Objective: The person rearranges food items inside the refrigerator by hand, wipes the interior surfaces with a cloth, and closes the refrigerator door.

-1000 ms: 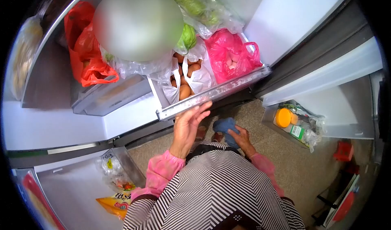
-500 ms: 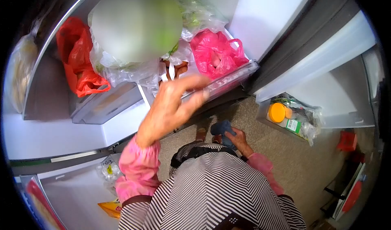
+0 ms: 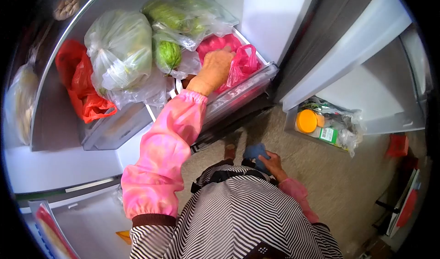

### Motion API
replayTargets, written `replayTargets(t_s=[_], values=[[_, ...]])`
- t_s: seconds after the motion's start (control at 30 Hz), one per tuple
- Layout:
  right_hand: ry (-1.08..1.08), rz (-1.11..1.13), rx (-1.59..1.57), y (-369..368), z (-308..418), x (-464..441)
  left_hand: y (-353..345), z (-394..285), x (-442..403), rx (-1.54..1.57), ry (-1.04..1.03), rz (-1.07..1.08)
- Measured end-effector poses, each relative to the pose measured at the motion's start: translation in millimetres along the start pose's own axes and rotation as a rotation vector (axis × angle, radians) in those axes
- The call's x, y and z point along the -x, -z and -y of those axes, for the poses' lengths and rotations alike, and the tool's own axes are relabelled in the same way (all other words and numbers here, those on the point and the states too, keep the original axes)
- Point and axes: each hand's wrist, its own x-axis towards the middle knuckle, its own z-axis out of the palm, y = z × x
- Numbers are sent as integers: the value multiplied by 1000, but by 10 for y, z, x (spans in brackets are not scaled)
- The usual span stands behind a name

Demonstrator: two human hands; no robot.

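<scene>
My left hand (image 3: 213, 71), in a pink sleeve, reaches into the open fridge drawer. Its fingers are curled into a pink plastic bag (image 3: 243, 66), their tips partly hidden by the plastic. Left of it in the drawer sit a clear bag of pale produce (image 3: 120, 50) and a bright green wrinkled vegetable (image 3: 168, 55) in clear plastic. Longer green vegetables (image 3: 167, 15) in clear bags lie behind. Low beside my body, my right hand (image 3: 273, 164) is closed on a blue cloth (image 3: 255, 152).
A red plastic bag (image 3: 82, 82) hangs at the drawer's left side. The open fridge door (image 3: 353, 48) stands at right, its bin holding a yellow-lidded jar (image 3: 306, 121). Another open compartment (image 3: 91, 217) is at lower left. A red object (image 3: 397, 145) is near the right edge.
My left hand has moved up and forward from above the drawer's front edge onto the pink bag. My right hand still holds the blue cloth. The view has shifted slightly.
</scene>
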Motion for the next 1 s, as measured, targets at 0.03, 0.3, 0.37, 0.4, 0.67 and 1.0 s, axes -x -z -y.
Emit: replayTargets(t_s=[0.03, 0.3, 0.37, 0.4, 0.67, 1.0], values=[[16, -2, 4, -16, -79, -18, -13, -4, 1, -1, 4, -15], [74, -2, 47, -104, -367, -118, 264, -210, 137, 29, 6, -38], [89, -45, 50, -165, -504, -183, 355, -262, 198, 38, -6, -42], [96, -66, 53, -174, -495, -181, 383, -288, 230, 43, -11, -43], [-16, -57, 41, -221, -629, -250, 423, -325, 401, 158, -34, 38], [38, -89, -100, 26, -247, -5, 555, -489, 458, 423, 32, -47]])
